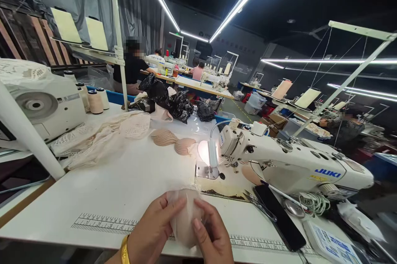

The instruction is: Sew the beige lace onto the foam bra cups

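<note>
Both my hands hold a small beige fabric cup piece (185, 219) with a lace edge at the near edge of the white table (124, 189). My left hand (153, 231), with a gold bangle on the wrist, pinches its left side. Its right side is gripped by my right hand (212, 237). A white JUKI sewing machine (288, 164) stands just beyond, its lamp lit over the needle plate (207, 169). Two stacks of beige cup pieces (173, 140) lie farther back on the table.
Lace fabric (102, 135) is heaped at the left beside another machine (40, 98) and thread cones (94, 100). A black phone (279, 216) and scissors (259, 204) lie right of my hands. Black bags (169, 98) sit behind. Other people work at far tables.
</note>
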The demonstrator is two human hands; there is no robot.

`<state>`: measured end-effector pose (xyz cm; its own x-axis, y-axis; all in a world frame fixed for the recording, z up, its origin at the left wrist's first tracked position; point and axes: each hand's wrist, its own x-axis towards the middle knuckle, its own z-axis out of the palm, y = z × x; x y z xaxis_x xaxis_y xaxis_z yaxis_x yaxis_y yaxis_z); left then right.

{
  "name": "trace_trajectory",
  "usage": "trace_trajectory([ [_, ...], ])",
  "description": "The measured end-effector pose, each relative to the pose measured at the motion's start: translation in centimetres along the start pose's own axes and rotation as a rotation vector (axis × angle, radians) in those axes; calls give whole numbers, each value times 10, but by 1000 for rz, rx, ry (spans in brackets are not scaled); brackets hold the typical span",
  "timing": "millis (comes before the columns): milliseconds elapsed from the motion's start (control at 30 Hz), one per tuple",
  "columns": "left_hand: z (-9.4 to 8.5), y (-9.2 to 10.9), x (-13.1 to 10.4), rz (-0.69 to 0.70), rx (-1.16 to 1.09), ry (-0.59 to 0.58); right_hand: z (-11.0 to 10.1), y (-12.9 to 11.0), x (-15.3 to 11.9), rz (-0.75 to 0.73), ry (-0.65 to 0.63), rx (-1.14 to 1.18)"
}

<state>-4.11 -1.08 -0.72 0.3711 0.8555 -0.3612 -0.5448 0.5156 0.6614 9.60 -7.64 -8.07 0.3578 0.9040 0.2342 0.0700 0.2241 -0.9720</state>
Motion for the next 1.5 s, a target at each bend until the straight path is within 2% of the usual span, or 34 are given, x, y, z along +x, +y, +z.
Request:
trace_trajectory([
  [100,1,0,2,-36,-107,165,-4,-6,12,17,-13,13],
  [167,2,1,4,-64,-156,202,-4,-4,14,15,1,17],
  [233,3,2,5,-58,-153,148,-3,0,12,21,23,31],
  [333,5,0,7,28,-109,92,-2,6,11,49,64,80],
  [433,6,-3,9,74,-85,117,-2,9,12,96,93,151],
  [767,11,-1,8,58,-49,105,6,4,15,195,160,346],
  [933,13,-5,6,24,-6,-52,6,2,17,213,157,386],
  [1067,14,-8,10,-2,38,-103,2,5,19,225,102,391],
  [1233,11,4,18,2,65,-111,-19,19,22,220,-120,360],
  [1300,12,15,18,-9,119,-210,-32,19,28,186,-184,308],
  [1367,15,27,17,-11,283,-384,-46,11,42,69,-235,177],
  [1433,19,37,21,66,613,-627,-60,-1,65,-177,-317,-80],
  [1500,22,43,34,265,1047,-885,-72,-12,94,-548,-447,-452],
])
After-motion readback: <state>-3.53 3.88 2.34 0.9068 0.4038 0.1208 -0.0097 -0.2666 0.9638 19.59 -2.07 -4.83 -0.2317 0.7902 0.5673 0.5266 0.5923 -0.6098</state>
